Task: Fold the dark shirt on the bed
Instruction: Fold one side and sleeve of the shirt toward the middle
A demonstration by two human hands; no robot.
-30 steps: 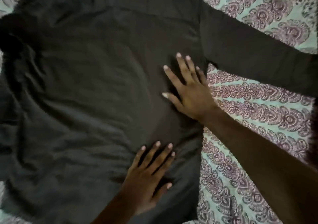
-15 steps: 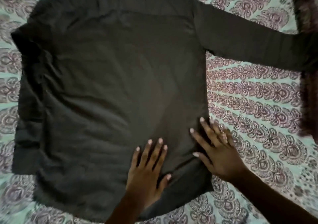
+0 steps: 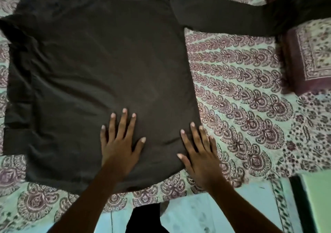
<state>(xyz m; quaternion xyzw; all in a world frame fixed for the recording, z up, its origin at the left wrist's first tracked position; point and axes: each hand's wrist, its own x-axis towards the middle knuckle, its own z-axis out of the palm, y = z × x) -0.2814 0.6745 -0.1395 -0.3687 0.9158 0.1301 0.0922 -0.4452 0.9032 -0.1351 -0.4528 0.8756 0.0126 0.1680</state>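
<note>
Both grips lie flat, fingers straight, holding nothing: left grip (image 3: 118, 148) presses the dark shirt (image 3: 107, 62) near its hem, right grip (image 3: 198, 154) straddles its side edge. Shirt lies spread on the bed (image 3: 241, 98). Judged light, limp; pinch the edge beyond the right grip.

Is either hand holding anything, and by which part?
Nothing held: left hand flat on the dark shirt, right hand flat across its side edge.
</note>
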